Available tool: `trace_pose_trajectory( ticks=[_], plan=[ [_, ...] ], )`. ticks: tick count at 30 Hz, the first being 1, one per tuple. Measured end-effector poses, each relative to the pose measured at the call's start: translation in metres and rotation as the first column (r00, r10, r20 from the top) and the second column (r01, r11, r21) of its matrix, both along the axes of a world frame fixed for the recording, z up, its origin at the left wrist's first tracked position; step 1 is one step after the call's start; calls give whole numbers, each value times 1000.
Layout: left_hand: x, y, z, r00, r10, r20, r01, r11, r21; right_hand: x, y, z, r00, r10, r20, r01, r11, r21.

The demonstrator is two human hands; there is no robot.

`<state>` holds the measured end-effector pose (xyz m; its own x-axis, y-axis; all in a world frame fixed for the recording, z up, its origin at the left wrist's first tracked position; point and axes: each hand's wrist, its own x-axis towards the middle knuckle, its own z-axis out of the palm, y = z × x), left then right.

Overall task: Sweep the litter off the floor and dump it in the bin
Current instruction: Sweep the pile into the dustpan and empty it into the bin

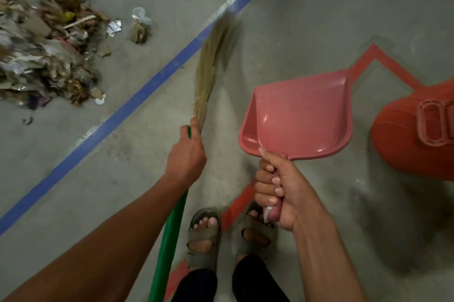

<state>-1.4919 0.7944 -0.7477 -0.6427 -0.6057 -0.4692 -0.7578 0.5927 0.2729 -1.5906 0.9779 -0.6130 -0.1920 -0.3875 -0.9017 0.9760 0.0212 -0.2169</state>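
Note:
A heap of litter (46,48), dry leaves, paper scraps and plastic, lies on the grey floor at the upper left. My left hand (188,154) grips a broom (211,68) where its green handle meets the straw bristles; the bristles point away from me, beside the blue line and short of the heap. My right hand (280,193) grips the handle of a pink dustpan (297,117), held level above the floor with nothing in it. An orange bin (403,139) with its lid on stands at the right edge, just right of the dustpan.
A blue painted line (137,102) crosses the floor diagonally between me and the litter. Red painted lines (368,60) run near the bin and under my sandalled feet (204,235). A small clear bag of scraps (140,28) lies apart from the heap.

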Motion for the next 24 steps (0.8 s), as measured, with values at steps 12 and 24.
trace_pose_trajectory(
  ticks=[12,24],
  plan=[
    [-14,-70,-33,969,232,87,-239,967,84,-6,-64,-10,984,180,-12,-179,983,29],
    [-12,-143,-47,998,36,50,-37,999,29,15,-142,-39,959,280,28,-279,959,-44]
  ],
)
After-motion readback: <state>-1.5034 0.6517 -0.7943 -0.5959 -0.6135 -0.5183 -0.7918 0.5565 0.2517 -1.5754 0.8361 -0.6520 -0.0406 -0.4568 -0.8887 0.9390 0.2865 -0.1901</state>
